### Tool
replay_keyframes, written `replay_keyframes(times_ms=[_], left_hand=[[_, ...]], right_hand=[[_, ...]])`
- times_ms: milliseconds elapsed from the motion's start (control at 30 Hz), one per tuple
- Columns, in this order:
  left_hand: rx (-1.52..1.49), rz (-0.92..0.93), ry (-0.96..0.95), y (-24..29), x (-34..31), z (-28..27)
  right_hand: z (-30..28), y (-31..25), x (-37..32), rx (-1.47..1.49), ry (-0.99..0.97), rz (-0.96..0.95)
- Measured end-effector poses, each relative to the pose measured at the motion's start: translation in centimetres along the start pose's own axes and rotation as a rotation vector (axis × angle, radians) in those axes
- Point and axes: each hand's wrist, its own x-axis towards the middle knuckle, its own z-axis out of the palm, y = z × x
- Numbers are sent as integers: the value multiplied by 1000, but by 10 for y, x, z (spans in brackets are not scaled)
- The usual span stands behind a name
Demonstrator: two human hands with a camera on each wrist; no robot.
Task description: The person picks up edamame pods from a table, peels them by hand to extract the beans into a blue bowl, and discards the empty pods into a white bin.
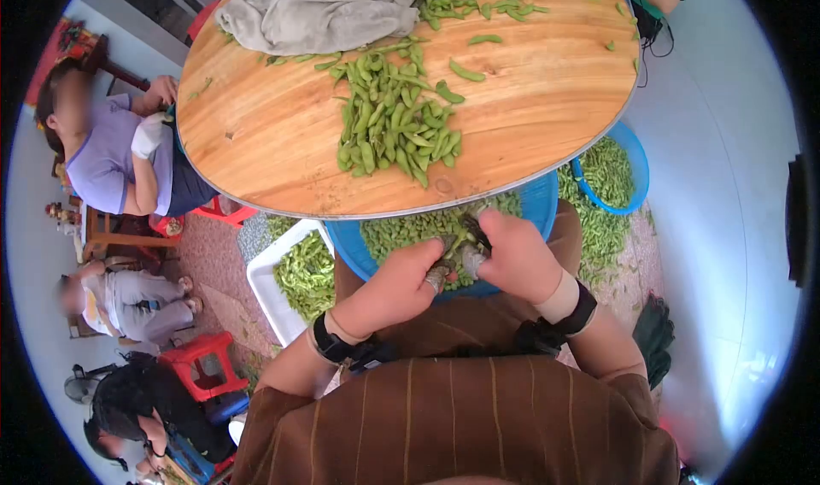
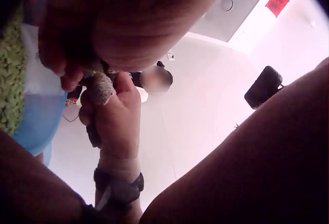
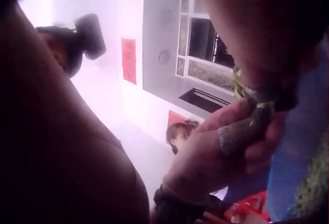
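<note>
A person seated at a round wooden table (image 1: 282, 135) is holding a green pod (image 1: 462, 235) over a blue basin (image 1: 541, 201) in their lap, which is filled with more pods. The left hand (image 1: 395, 287) and the right hand (image 1: 518, 258) are meeting fingertip to fingertip, and both are curling around the pod and pinching it between them. As far as the head view shows, the pod's long axis is running away from the person, with its far end pointing toward the table's edge. Its near end is disappearing under the fingers, so its full length is staying hard to judge. Wrapping is covering the fingertips (image 1: 438, 277) of both hands. In the left wrist view that hand is filling the top of the frame as a dark blur, with the other hand's wrapped finger (image 2: 103, 88) showing below it. The right wrist view is showing only a sliver of green above the left hand's wrapped finger (image 3: 240, 130). On the table a loose pile of pods (image 1: 393, 119) is lying just beyond the basin, and a grey cloth (image 1: 316, 8) is lying at the far edge. A white tray (image 1: 263, 290) and a second blue basin (image 1: 637, 170), each partly hidden by the table, are holding pods on the floor.
</note>
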Motion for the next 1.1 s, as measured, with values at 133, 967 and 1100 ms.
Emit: replay_keyframes(times_ms=[133, 967, 1100], left_hand=[[-77, -101, -40, 1, -6, -6], [549, -310, -37, -26, -77, -69], [631, -282, 455, -12, -60, -77]], right_hand=[[2, 10, -4, -195, -12, 43], [5, -2, 7, -14, -258, 128], [15, -11, 17, -25, -228, 88]])
